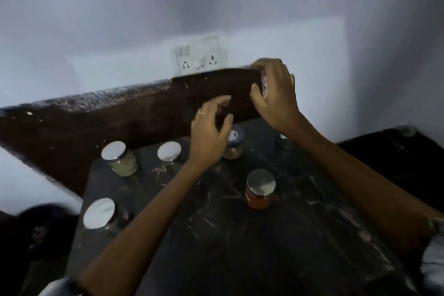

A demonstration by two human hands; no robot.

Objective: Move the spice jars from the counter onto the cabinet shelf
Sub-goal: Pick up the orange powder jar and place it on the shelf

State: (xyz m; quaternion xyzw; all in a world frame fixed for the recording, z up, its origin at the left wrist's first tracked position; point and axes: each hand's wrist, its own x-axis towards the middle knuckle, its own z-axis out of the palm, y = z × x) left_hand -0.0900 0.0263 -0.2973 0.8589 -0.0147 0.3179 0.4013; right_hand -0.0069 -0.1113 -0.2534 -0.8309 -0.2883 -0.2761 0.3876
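Several spice jars stand on the dark counter (240,235). A pale green jar (121,160) and a silver-lidded jar (169,151) sit at the back left. Another silver-lidded jar (99,214) is at the front left, and a red jar (259,191) in the middle. A dark-lidded brown jar (234,143) stands just under my left hand (209,132), whose fingers are spread and hold nothing. My right hand (274,94) grips a small jar (264,84), mostly hidden by the fingers, lifted at the level of the brown backsplash's top edge.
A brown backsplash (120,118) runs behind the counter. A white socket plate (198,59) sits on the wall above it. A small dark object (284,140) lies at the back right of the counter. A second dark surface (396,158) extends to the right.
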